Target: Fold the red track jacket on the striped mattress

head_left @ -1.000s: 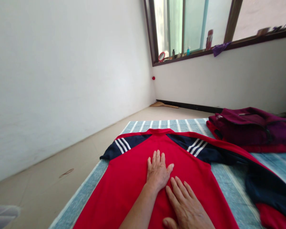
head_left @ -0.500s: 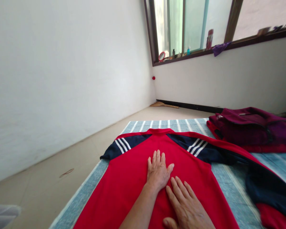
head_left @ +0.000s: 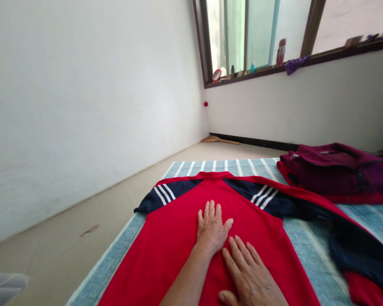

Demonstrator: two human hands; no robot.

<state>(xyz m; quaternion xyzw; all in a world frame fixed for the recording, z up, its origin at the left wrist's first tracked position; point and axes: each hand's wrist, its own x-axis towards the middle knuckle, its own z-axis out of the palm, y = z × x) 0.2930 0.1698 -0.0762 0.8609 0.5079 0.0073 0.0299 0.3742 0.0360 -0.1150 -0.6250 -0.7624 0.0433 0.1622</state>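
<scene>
A red jacket (head_left: pixel 175 238) with navy shoulders and white stripes lies spread out, collar at the far end. My left hand (head_left: pixel 212 228) rests flat on the middle of its red panel, fingers stretched forward and thumb out to the right. Closer to me and to the right, my right hand (head_left: pixel 250 272) is also laid flat on the red cloth, fingers slightly apart. Neither hand holds anything. The right sleeve (head_left: pixel 347 233) trails out to the right and ends in a red cuff. Most of the left sleeve is out of sight past the shoulder.
Under the jacket is a blue-and-white striped cloth (head_left: pixel 315 250). A stack of folded maroon and red clothes (head_left: pixel 335 174) sits at the right. A window sill (head_left: pixel 258 73) at the back carries bottles and a red-rimmed mirror (head_left: pixel 216 75). A broom (head_left: pixel 218 139) lies on the floor.
</scene>
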